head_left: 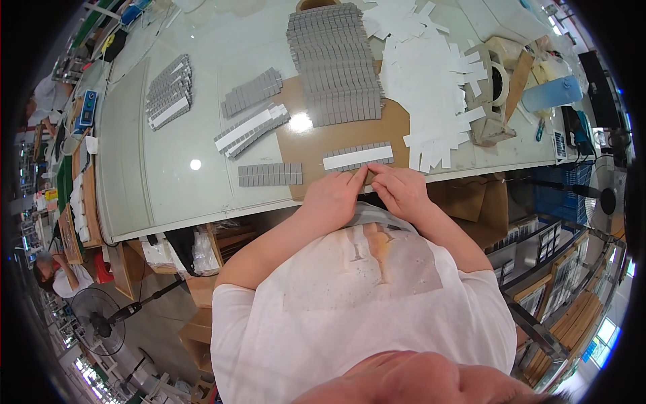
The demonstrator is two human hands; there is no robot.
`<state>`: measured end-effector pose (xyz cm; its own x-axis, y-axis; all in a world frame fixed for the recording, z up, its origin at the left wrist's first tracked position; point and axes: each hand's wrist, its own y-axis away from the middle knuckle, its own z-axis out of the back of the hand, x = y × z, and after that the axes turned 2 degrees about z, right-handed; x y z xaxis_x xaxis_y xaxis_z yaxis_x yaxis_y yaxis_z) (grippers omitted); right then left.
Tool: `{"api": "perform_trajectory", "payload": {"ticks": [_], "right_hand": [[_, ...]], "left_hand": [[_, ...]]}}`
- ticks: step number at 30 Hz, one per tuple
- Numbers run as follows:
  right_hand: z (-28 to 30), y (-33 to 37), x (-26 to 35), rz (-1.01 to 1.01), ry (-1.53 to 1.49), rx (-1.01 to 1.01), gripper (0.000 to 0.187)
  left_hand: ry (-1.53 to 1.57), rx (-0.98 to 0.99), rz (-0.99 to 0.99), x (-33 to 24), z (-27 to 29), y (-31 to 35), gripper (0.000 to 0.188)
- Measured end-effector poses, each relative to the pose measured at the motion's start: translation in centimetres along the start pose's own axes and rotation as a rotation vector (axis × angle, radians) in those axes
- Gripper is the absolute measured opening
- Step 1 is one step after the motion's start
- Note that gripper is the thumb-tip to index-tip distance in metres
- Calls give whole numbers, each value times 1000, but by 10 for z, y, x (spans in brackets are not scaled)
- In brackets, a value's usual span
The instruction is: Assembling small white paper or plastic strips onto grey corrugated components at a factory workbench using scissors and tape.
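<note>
A white strip [356, 157] lies along a grey strip of small segments [382, 145], whose edges show above and below it, on a brown board. My left hand [334, 195] comes from the lower left, closed, its fingertips at the strip's lower edge near the middle. My right hand [402, 191] meets it there from the other side, fingers curled and tips on the same edge. Left of them lies a bare grey segmented strip [270, 174]. Whatever is under my fingertips is hidden.
Overlapping grey strips [334, 74] cover the brown board [291, 138] further up. Loose white strips [427, 87] spread to the right, beside a tape roll [500, 84] and a blue bottle [553, 93]. Smaller piles of strips [252, 128] sit left; another stack [169, 94] lies beyond.
</note>
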<state>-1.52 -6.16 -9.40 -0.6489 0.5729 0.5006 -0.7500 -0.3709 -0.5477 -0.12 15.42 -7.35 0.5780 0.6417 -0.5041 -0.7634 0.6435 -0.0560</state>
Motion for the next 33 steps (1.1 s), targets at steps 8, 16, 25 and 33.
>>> {"api": "perform_trajectory", "payload": {"ticks": [8,16,25,33], "right_hand": [[-2,1,-1,-25,-30,-52,8],[0,-1,1,-21,-24,-40,7],[-2,6,0,-51,-40,-106,7],[0,3,2,2,35,-15,10]], "left_hand": [[-1,36,27,-2,1,-1,57],[9,82,60,-4,4,-3,55],[27,-20,3,2,-1,4,53],[31,-75,-2,2,-4,6,48]]}}
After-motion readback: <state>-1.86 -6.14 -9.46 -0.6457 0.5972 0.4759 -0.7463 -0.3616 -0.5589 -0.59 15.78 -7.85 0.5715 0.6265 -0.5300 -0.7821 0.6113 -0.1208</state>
